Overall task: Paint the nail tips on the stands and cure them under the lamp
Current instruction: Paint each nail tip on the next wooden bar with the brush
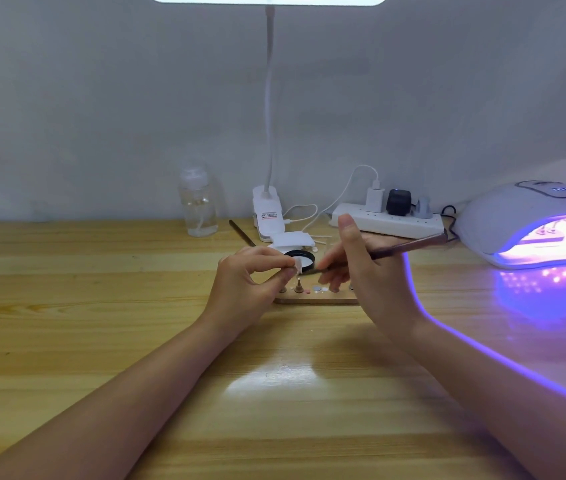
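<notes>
My left hand [246, 282] pinches a white nail tip [298, 265] between thumb and fingers, just above a small brass stand [298, 287]. That stand sits on a thin wooden board [312, 300] with other stands, partly hidden by my hands. My right hand [361, 268] grips a thin brown brush [409, 245], its tip pointing left at the nail tip. Behind them lies a round black-rimmed gel pot [307, 256]. The curing lamp [531, 223] stands at the right, glowing purple inside.
At the back stand a clear bottle [198, 206], a clip-on desk lamp base [267, 216] with its gooseneck, a white power strip [389, 223] with plugs and cables, and a dark stick [242, 233]. Small coloured blobs [316, 289] lie on the board.
</notes>
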`<state>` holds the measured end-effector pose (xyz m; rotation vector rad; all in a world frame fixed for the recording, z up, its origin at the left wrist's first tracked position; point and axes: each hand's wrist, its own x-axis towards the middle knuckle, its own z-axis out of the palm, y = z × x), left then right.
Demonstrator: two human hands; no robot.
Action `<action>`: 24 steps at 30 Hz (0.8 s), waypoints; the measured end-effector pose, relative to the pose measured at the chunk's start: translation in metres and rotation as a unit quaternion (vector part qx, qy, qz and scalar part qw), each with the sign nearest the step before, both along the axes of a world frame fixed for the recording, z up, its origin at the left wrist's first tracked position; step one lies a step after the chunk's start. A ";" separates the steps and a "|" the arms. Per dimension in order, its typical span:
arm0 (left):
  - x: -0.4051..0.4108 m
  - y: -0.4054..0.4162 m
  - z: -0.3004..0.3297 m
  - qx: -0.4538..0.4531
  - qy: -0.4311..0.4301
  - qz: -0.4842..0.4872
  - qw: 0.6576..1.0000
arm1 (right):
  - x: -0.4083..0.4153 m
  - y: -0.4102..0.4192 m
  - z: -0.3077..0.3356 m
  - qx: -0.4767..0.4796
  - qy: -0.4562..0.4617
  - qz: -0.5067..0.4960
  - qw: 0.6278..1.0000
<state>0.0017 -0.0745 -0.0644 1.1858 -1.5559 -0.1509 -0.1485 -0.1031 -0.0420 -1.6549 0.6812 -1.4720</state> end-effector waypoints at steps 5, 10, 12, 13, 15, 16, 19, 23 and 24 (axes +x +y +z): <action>0.000 -0.001 0.000 0.008 0.006 -0.002 1.000 | 0.001 0.000 0.000 -0.014 0.005 -0.017 1.000; 0.000 0.000 0.000 0.004 0.006 0.005 1.000 | -0.001 0.003 0.000 -0.010 0.000 -0.013 1.000; 0.001 0.000 0.000 0.000 0.001 0.009 1.000 | 0.000 0.004 -0.001 -0.018 -0.001 -0.017 1.000; 0.001 0.000 0.000 -0.001 -0.004 0.012 1.000 | 0.000 0.004 -0.002 -0.012 0.001 -0.018 1.000; 0.001 0.000 0.000 -0.002 -0.010 0.018 1.000 | -0.002 0.005 -0.002 0.007 -0.005 -0.023 1.000; 0.001 0.000 0.000 -0.004 -0.009 0.020 1.000 | -0.003 0.005 -0.002 0.012 -0.012 -0.032 0.999; 0.002 0.000 0.001 -0.019 -0.003 0.017 1.000 | -0.008 0.004 -0.002 0.012 -0.040 -0.057 0.997; 0.002 0.000 0.000 -0.033 0.011 0.007 0.999 | -0.009 0.004 -0.002 0.003 -0.040 -0.048 0.998; 0.002 -0.001 0.000 -0.032 0.016 0.006 0.999 | -0.008 0.004 -0.003 -0.005 -0.032 -0.046 0.998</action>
